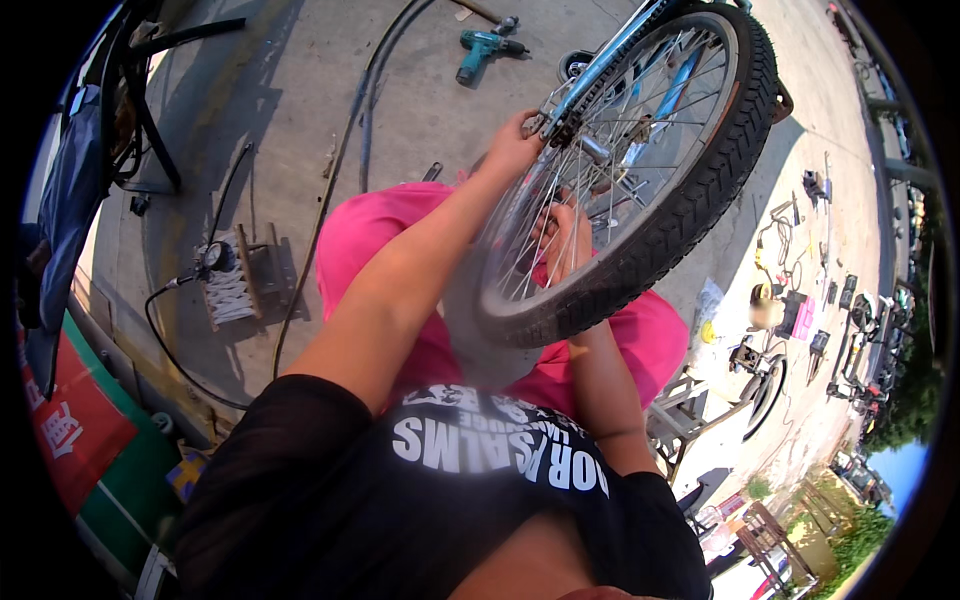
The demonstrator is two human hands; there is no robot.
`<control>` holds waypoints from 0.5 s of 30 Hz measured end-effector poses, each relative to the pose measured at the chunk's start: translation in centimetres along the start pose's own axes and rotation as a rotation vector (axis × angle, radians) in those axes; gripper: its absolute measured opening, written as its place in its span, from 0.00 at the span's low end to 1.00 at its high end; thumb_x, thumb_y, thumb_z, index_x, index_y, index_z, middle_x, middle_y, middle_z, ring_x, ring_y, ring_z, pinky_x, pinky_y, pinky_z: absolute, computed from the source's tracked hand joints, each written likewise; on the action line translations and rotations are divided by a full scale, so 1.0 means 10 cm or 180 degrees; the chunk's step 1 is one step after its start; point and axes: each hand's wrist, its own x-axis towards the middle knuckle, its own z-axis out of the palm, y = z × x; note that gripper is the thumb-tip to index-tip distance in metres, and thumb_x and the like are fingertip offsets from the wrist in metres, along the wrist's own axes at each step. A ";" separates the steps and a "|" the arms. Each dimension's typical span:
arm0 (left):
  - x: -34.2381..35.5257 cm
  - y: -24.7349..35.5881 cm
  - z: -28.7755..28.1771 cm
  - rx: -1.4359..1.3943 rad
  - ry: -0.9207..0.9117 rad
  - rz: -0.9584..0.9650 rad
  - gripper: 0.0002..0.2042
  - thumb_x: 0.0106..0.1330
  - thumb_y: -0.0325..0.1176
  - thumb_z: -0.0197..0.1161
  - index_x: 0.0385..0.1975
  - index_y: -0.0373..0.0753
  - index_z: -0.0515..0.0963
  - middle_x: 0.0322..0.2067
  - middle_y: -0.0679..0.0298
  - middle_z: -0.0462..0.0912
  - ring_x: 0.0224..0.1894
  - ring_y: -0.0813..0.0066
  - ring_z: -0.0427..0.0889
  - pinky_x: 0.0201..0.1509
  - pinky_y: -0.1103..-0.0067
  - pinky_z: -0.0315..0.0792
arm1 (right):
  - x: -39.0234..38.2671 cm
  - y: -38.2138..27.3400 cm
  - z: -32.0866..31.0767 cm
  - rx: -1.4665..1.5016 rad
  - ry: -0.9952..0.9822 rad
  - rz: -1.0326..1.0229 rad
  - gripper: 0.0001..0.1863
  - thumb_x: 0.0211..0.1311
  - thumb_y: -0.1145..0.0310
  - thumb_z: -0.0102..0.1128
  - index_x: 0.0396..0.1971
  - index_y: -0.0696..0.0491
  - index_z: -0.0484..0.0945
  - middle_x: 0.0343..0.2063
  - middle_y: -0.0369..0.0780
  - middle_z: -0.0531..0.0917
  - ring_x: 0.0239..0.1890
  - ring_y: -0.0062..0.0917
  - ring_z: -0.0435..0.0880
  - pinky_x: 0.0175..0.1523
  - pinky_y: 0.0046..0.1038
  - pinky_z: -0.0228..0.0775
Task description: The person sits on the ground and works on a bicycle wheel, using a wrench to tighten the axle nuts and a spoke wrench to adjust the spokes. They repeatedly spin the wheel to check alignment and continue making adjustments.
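A bicycle wheel (pixel 740 165) with a black knobby tyre and thin spokes stands tilted between my knees, attached to a light blue bicycle frame (pixel 597 75). At the near left side of the hub, my left hand (pixel 513 143) is closed around the end of the frame by the axle. Beyond the spokes is my right hand (pixel 565 240), its fingers curled near the wheel's centre. Spokes cover part of it, and what it holds, if anything, is hidden. A chain runs along the frame tube above my left hand.
A teal cordless drill (pixel 484 53) lies on the concrete beyond the wheel. Dark hoses (pixel 368 95) cross the ground at left, near a pressure gauge (pixel 213 256) on a cord-wrapped rack. Scattered tools and parts (pixel 795 310) lie at right, beside a metal stand (pixel 690 415).
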 end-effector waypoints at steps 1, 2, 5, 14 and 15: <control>0.02 -0.02 0.01 -0.0226 0.0018 0.0019 0.25 0.56 0.24 0.54 0.57 0.33 0.66 0.32 0.61 0.78 0.31 0.78 0.74 0.34 0.82 0.69 | 0.05 0.06 -0.02 0.0054 0.0078 -0.0043 0.28 0.55 0.74 0.49 0.58 0.57 0.58 0.25 0.34 0.69 0.25 0.18 0.69 0.29 0.23 0.66; 0.05 -0.05 0.02 -0.0452 0.0035 0.0038 0.25 0.56 0.24 0.53 0.57 0.33 0.65 0.31 0.62 0.77 0.30 0.79 0.74 0.32 0.82 0.68 | 0.08 0.12 -0.04 0.0109 0.0156 -0.0086 0.29 0.53 0.75 0.48 0.58 0.58 0.58 0.24 0.33 0.68 0.24 0.17 0.68 0.28 0.22 0.64; 0.15 -0.18 -0.04 -0.1024 -0.0141 -0.0072 0.25 0.55 0.22 0.54 0.57 0.33 0.66 0.28 0.64 0.77 0.27 0.80 0.73 0.28 0.83 0.66 | 0.03 0.08 -0.01 0.0430 0.0020 -0.0057 0.31 0.50 0.77 0.47 0.59 0.58 0.57 0.21 0.31 0.64 0.21 0.16 0.64 0.25 0.20 0.60; 0.31 -0.35 -0.21 -0.2168 -0.0839 -0.0453 0.20 0.58 0.23 0.57 0.52 0.37 0.68 0.23 0.70 0.72 0.22 0.85 0.68 0.22 0.85 0.61 | 0.11 0.23 -0.10 0.1040 -0.0166 -0.0235 0.32 0.49 0.77 0.47 0.59 0.58 0.56 0.19 0.29 0.61 0.19 0.12 0.60 0.23 0.16 0.53; 0.31 -0.36 -0.25 -0.2408 -0.1015 -0.0471 0.19 0.58 0.23 0.57 0.51 0.38 0.68 0.22 0.71 0.71 0.21 0.86 0.67 0.21 0.85 0.60 | 0.10 0.23 -0.10 0.1077 -0.0176 -0.0253 0.32 0.49 0.77 0.47 0.59 0.58 0.56 0.19 0.29 0.61 0.19 0.12 0.60 0.22 0.16 0.53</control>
